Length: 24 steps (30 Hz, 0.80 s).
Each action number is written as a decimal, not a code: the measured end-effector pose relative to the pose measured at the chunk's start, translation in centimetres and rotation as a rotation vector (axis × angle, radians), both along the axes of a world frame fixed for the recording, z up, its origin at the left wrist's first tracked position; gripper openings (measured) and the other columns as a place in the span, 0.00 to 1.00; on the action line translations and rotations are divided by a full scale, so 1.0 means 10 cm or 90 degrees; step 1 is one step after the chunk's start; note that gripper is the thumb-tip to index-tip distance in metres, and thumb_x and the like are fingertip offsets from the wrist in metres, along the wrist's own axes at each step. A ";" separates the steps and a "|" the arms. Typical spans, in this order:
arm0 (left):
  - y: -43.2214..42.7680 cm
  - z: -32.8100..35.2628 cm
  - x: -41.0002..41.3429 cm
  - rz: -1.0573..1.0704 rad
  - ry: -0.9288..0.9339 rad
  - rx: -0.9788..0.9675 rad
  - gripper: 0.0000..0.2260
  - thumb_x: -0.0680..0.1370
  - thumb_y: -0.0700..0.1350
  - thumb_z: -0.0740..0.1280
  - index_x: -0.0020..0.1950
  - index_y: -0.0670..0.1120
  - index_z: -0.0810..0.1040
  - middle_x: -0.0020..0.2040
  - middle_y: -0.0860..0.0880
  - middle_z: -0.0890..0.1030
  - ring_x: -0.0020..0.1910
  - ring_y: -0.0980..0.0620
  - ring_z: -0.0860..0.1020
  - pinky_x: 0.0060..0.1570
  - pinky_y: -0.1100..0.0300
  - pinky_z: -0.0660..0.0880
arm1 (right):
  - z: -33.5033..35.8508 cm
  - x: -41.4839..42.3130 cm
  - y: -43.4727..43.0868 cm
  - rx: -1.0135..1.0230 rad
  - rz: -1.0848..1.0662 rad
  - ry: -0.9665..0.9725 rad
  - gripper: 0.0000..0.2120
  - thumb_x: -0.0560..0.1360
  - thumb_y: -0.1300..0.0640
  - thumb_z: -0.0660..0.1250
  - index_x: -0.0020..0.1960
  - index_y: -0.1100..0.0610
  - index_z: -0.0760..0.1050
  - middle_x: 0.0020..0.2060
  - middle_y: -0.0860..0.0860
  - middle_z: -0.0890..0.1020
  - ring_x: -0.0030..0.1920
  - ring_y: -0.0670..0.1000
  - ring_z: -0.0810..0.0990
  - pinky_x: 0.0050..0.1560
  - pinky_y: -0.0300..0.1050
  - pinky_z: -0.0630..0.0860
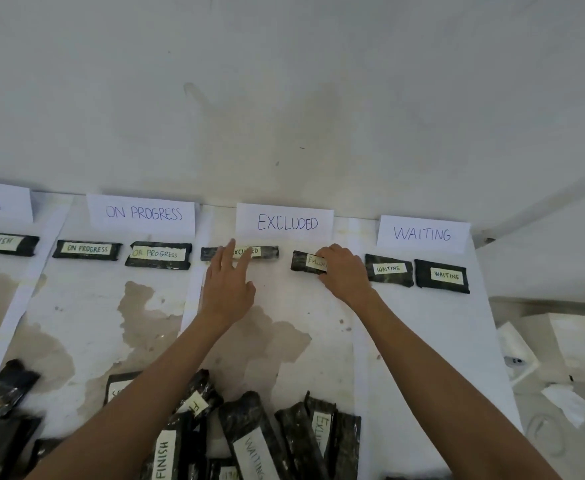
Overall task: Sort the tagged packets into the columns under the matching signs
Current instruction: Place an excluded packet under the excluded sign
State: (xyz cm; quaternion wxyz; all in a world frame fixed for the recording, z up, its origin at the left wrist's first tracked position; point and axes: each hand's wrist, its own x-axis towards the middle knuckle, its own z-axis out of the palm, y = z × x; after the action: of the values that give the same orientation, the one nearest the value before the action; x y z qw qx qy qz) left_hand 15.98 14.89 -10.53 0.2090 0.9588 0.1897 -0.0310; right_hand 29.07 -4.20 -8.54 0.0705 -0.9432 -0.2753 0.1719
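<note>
Table (422, 323) | left hand (227, 292) flat, fingers (229, 252) splayed on left packet (267, 252) | right hand (344, 271) fingers (329, 254) clamp right packet (301, 262)

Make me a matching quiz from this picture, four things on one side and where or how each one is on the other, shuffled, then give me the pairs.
Things
1. left hand
2. right hand
3. ON PROGRESS packets
4. unsorted pile

Place or state
A. nearest the camera
B. grips the right-side EXCLUDED packet
C. two side by side, untouched
D. rests flat on the left-side EXCLUDED packet

Pairs: 1-D, 2-B, 3-C, 4-A
</note>
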 end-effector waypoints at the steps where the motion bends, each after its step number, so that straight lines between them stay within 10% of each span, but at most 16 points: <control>1: -0.01 -0.04 0.03 -0.008 0.009 0.009 0.29 0.75 0.43 0.65 0.75 0.45 0.60 0.76 0.39 0.55 0.75 0.37 0.52 0.69 0.43 0.60 | -0.04 0.05 0.01 0.003 -0.002 0.002 0.20 0.74 0.57 0.67 0.65 0.55 0.70 0.59 0.53 0.74 0.57 0.55 0.73 0.54 0.49 0.68; 24: -0.06 -0.18 0.23 -0.086 -0.004 0.033 0.28 0.71 0.39 0.68 0.71 0.43 0.66 0.72 0.36 0.62 0.71 0.34 0.61 0.67 0.42 0.63 | -0.13 0.30 0.06 0.052 0.021 0.026 0.24 0.75 0.59 0.66 0.70 0.54 0.66 0.62 0.54 0.71 0.60 0.55 0.69 0.59 0.48 0.65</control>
State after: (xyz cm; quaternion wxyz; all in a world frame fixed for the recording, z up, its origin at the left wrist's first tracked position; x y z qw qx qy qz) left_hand 18.25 14.26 -12.32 0.1821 0.9747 0.1243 -0.0370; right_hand 32.03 -3.56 -9.89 0.1118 -0.9311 -0.2964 0.1808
